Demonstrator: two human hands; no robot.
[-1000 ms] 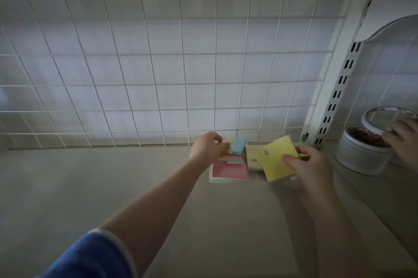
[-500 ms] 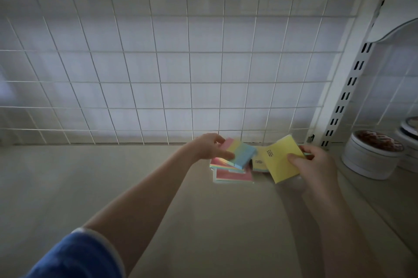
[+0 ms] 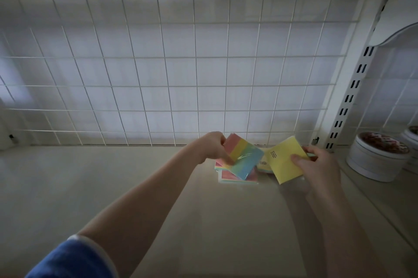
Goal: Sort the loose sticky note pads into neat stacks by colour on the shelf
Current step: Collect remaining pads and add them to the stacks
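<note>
My left hand (image 3: pixel 212 148) pinches a wrapped rainbow-striped pad (image 3: pixel 245 160) of pink, yellow, green and blue bands, lifted and tilted above the pile. My right hand (image 3: pixel 319 164) grips a yellow pad (image 3: pixel 283 162) with small black print, held up off the shelf. Under them a pink-topped pad (image 3: pixel 228 175) lies on the cream shelf (image 3: pixel 113 182), with another multicolour pad's edge beneath the striped one. A further yellow pad (image 3: pixel 263 165) lies partly hidden between the two held pads.
A white wire grid (image 3: pixel 172 74) backs the shelf. A slotted white upright (image 3: pixel 352 89) stands at the right. Beyond it sit two round white tubs (image 3: pixel 375 160) with patterned lids. The shelf stretches away to the left of the pads.
My left hand has lifted the striped pad off the pile and turned its face toward me. The yellow pad stays held in my right hand. The other person's hand at the tubs is gone.
</note>
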